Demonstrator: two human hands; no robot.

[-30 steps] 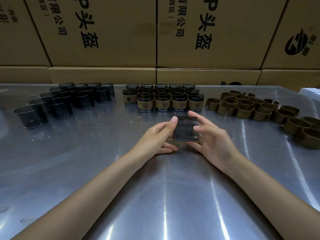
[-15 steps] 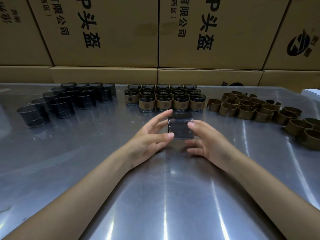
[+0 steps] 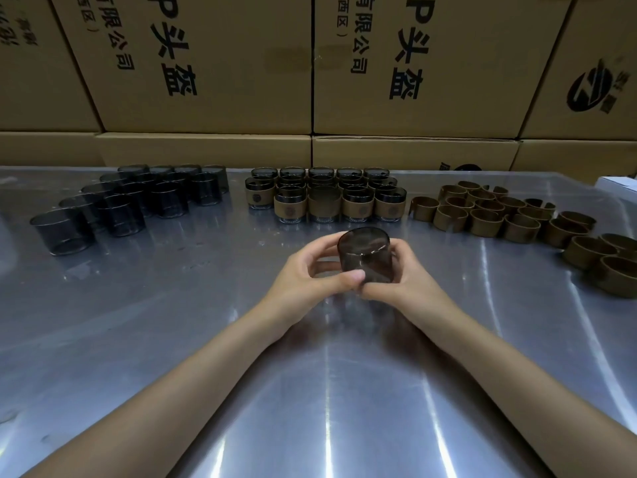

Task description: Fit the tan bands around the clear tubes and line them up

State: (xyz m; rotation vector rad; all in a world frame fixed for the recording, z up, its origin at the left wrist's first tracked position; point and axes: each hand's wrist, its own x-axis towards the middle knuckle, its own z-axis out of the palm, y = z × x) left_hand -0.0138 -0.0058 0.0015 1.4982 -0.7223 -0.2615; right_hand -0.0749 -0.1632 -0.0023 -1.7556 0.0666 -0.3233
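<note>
- Both hands held one smoky clear tube (image 3: 364, 254) upright just above the table (image 3: 172, 339), its open rim tipped slightly toward the camera.
- The left hand (image 3: 306, 274) curled round the tube's left side, thumb pressed on the near wall low down and fingers wrapped behind.
- The right hand (image 3: 403, 274) cupped the right side, fingers bent against the wall and thumb meeting the left thumb at the tube's base.
- The held tube carried no band that could be seen.
- Beyond the grip stood the banded tubes (image 3: 324, 198) in rows.
- Far to the left of the grip sat the bare tubes (image 3: 138, 201).
- To the right of the grip lay the loose bands (image 3: 510, 215), well apart from the hands.
- Behind all this stood stacked boxes (image 3: 241, 81).
</note>
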